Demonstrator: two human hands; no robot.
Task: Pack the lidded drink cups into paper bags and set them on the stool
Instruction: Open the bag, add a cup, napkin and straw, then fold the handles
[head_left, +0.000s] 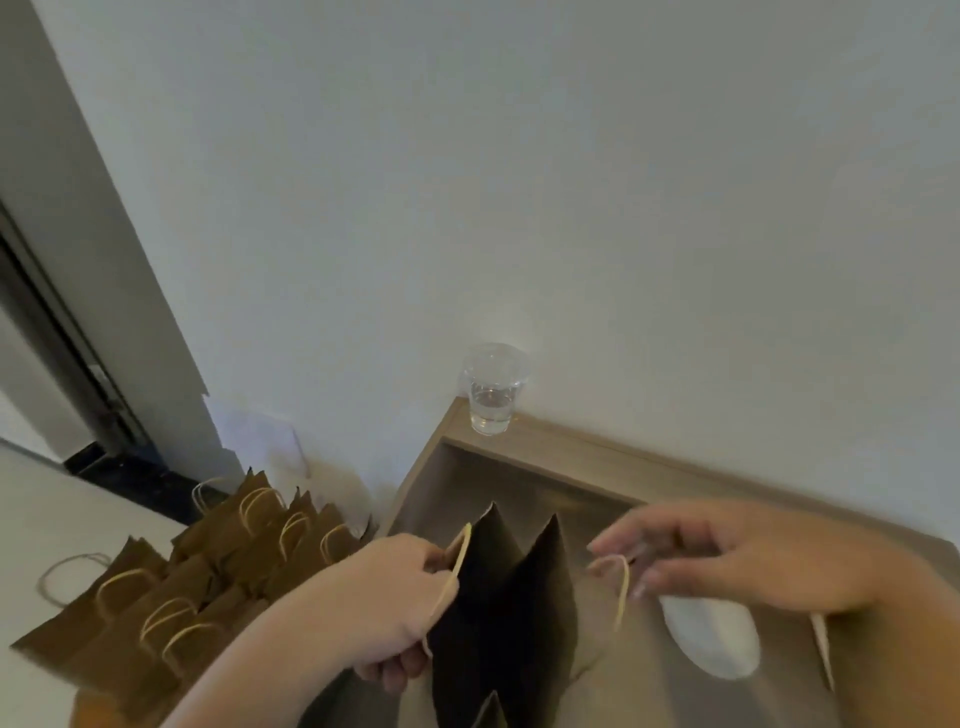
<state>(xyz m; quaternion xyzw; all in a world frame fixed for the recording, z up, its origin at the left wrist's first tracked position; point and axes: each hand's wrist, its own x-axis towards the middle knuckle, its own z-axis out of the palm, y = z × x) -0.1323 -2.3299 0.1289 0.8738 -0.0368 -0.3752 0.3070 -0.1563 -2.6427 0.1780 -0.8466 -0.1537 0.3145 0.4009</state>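
Note:
A brown paper bag (514, 613) stands open in front of me on the wooden surface (571, 452). My left hand (395, 603) grips the bag's left side and its twine handle. My right hand (737, 556) pinches the right twine handle (621, 587), pulling the mouth apart. A clear lidded cup (493, 387) with some water stands on the raised back ledge by the wall, apart from both hands. Several filled brown bags (208, 577) with twine handles stand packed together at the lower left; what they rest on is hidden.
A white oval object (711, 639) lies on the wooden surface under my right hand. A white wall runs close behind the ledge. A doorway (62, 338) and pale floor are at the far left.

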